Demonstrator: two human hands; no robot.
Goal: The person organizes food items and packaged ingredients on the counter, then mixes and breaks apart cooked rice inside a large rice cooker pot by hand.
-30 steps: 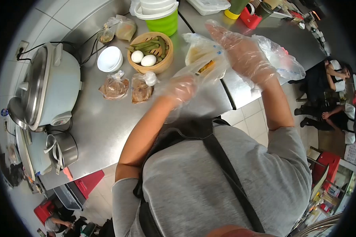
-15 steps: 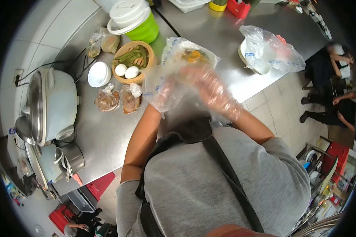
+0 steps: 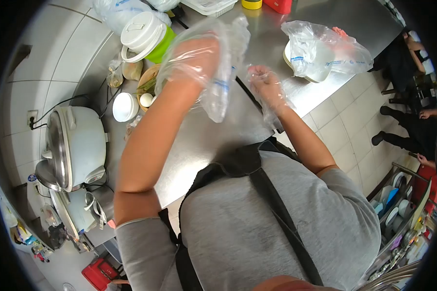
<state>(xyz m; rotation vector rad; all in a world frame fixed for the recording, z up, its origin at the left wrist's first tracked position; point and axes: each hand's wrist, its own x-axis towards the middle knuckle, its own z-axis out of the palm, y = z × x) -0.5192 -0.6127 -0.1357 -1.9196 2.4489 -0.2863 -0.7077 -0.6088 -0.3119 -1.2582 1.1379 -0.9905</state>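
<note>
My left hand (image 3: pixel 196 56) is raised over the left part of the steel table, wrapped in a loose clear plastic bag (image 3: pixel 218 94) with blue print. The plastic and blur hide its fingers. To the right, my right hand (image 3: pixel 267 87), also covered in thin clear plastic, hovers near the front edge with its fingers curled; what they hold, if anything, is too small to tell. Partly behind my left arm is a bamboo basket (image 3: pixel 143 92) with green pods and white eggs (image 3: pixel 146 100). A white bowl (image 3: pixel 125 107) stands beside it.
A green bucket with white lid (image 3: pixel 143 36) stands at the back left, a white cooker (image 3: pixel 80 145) at the left. Plastic bags lie over stacked plates (image 3: pixel 310 60) at the right. Steel table (image 3: pixel 189 145) lies before me. People (image 3: pixel 412 121) are beyond the right edge.
My hands have moved apart: the left went up and left with plastic around it, the right moved slightly right. The bag with orange contents no longer shows. The view has shifted.
</note>
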